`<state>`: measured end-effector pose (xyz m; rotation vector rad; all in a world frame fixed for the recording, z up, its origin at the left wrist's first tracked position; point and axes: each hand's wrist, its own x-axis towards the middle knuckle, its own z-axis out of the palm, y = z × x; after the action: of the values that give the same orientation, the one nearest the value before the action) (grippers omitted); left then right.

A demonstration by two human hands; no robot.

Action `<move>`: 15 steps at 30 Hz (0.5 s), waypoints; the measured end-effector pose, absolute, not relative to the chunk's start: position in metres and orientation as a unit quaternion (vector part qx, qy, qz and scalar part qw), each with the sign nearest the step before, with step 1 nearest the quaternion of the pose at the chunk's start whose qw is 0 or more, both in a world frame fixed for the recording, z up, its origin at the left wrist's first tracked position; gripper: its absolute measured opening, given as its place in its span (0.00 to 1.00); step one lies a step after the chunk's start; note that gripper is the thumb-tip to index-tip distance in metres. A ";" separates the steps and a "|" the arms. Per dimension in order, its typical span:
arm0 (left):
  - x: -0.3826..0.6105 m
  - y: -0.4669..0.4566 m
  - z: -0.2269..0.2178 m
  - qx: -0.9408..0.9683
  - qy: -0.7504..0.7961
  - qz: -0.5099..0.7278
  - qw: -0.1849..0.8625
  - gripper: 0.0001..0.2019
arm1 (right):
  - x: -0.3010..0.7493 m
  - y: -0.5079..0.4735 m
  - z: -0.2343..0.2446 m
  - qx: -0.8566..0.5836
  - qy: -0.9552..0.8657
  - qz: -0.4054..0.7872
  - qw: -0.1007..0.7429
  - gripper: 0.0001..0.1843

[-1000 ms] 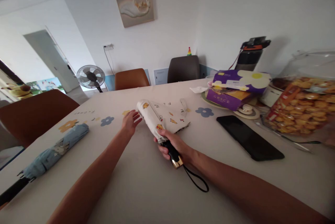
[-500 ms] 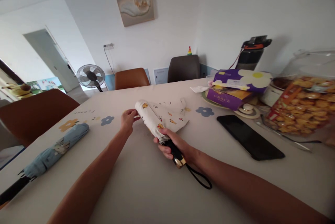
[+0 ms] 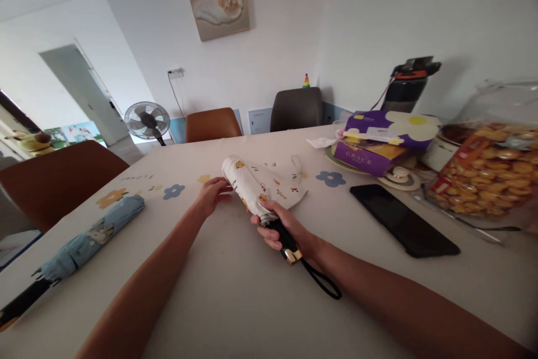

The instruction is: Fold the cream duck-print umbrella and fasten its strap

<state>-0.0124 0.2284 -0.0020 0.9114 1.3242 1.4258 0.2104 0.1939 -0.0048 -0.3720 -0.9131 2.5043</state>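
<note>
Gripping in the right hand [image 3: 286, 225]: black handle [image 3: 284, 237] of a white patterned umbrella [image 3: 249, 182], with fingers wrapping round it just below the canopy; holding the left hand [image 3: 214, 195], fingers loosely curving, at the canopy's left edge; not showing whether pinching or merely resting there; setting the two hands apart, with the canopy lying over the worktop [image 3: 222, 297], between and ahead of them; spreading a loose flap [image 3: 290, 186] of cloth beyond the right hand; hanging a black strap [image 3: 323, 280] below the right wrist; lying left of the left forearm: blue umbrella [image 3: 94, 233], closed; lying right of the right hand: dark phone [image 3: 403, 219]; sitting farther ahead, past the phone: purple box [image 3: 357, 158]; judging the step: apparently gathering and tidying the slack canopy; judging the next move: seemingly calling for steadying the handle on the right while drawing the flap around with the left.
</note>
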 end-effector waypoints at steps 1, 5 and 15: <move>-0.013 0.228 -0.002 0.375 0.539 0.582 0.479 0.10 | 0.210 0.194 -0.005 -0.137 -0.332 0.907 0.221 0.14; -0.012 0.227 -0.002 0.389 0.520 0.580 0.492 0.10 | 0.210 0.195 -0.008 -0.127 -0.325 0.910 0.225 0.14; -0.014 0.230 -0.006 0.360 0.536 0.593 0.481 0.11 | 0.211 0.195 -0.002 -0.140 -0.316 0.913 0.217 0.12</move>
<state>-0.0137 0.2295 -0.0055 0.8770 1.3075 1.4468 0.2111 0.1948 -0.0022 -0.3876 -0.8762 2.5294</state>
